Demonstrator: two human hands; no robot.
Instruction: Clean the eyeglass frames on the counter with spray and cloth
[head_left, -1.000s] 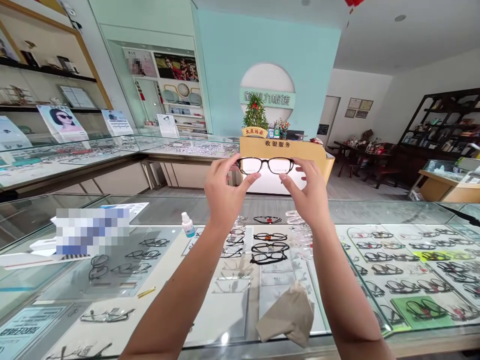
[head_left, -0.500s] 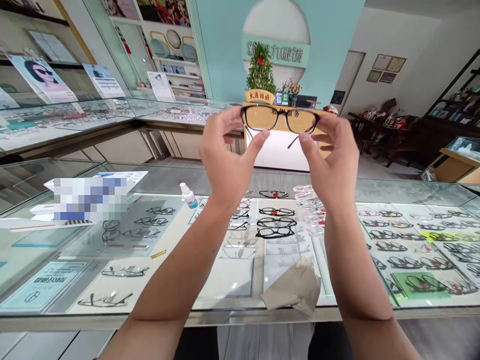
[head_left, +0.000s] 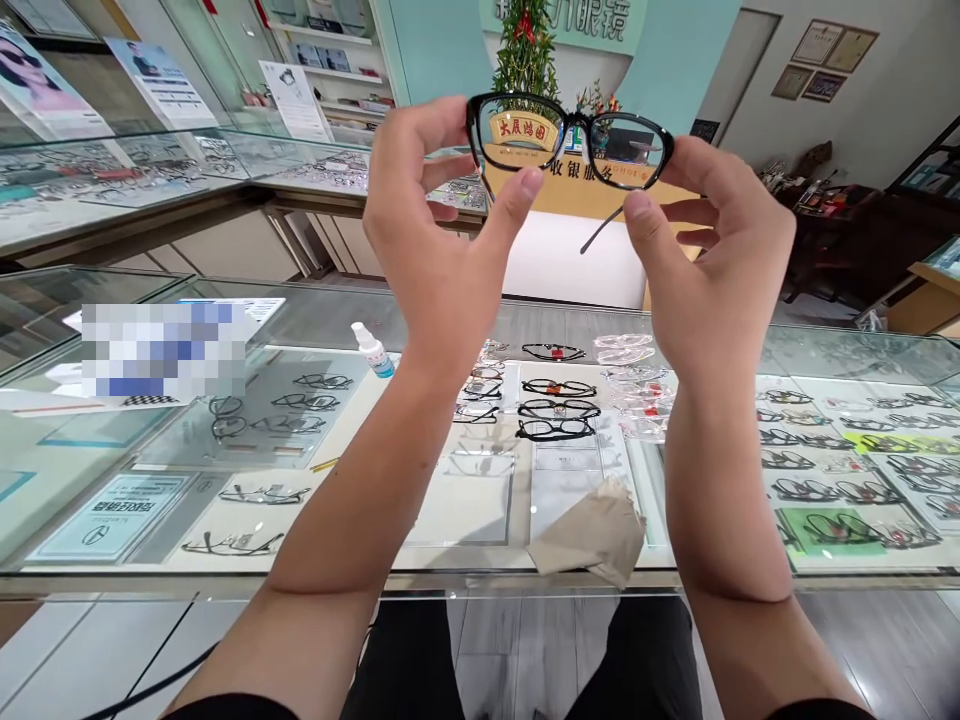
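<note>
Spectacles (head_left: 576, 118) hang in open air, counter edge (head_left: 480, 586) well below. Left hand (head_left: 442, 225) and right hand (head_left: 724, 265) pinch opposite ends, fingertip contact seemingly part-hidden.

An optician's shop: rows of spectacle frames (head_left: 557, 431), a glass counter (head_left: 480, 583), a sunglasses poster (head_left: 56, 95).

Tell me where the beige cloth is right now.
In the head view, the beige cloth lies right of centre at the near edge of the glass counter, below the held-up eyeglasses.
</note>
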